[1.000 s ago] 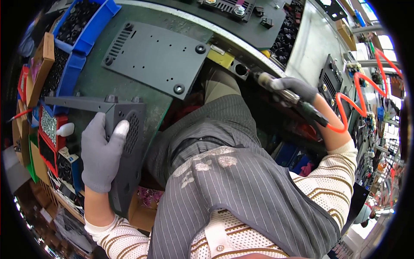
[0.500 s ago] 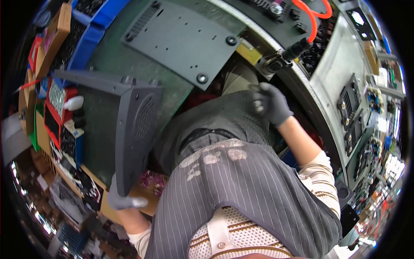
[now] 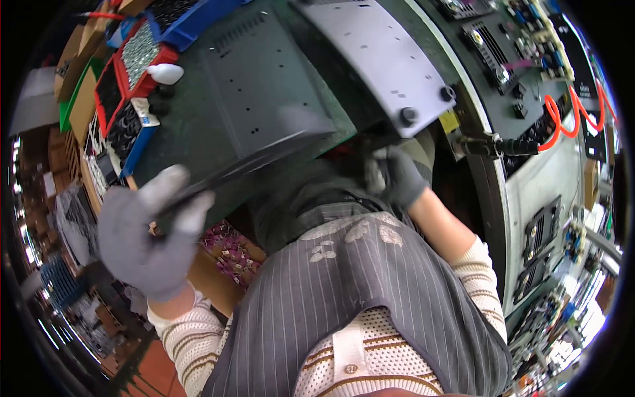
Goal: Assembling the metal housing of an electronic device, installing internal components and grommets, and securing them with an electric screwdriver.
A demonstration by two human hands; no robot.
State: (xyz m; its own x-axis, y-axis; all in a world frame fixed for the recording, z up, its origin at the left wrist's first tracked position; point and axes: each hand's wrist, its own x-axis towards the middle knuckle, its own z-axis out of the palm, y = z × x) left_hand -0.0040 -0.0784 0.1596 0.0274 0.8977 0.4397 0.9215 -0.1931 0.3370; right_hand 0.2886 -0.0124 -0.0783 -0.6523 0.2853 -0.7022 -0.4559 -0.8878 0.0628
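Note:
My left hand [image 3: 149, 235], in a grey glove with pale fingertips, pinches the near left corner of a dark metal casing [image 3: 258, 92] between thumb and fingers. The casing's broad face, with small holes and a row of slots, is turned up over the green bench [image 3: 188, 126]; its near edge is smeared by motion. To its right lies a grey metal plate [image 3: 380, 56] with holes and round black feet at its near end. Above my lap, my gloved right hand [image 3: 397, 178] is curled, close to that plate's near end but apart from it. Whatever its fingers may hold is hidden.
Red bins [image 3: 135, 59] of small screws and a white bottle [image 3: 165, 73] stand at the left, beside a blue bin [image 3: 192, 23]. At the right, a power screwdriver [image 3: 489, 146] hangs on a coiled orange hose [image 3: 562, 112], near a metal-edged line with parts.
The casing has tipped from standing on edge to showing its broad holed face. My left hand has come up with its corner. The view has shifted; my right hand stays curled near my lap.

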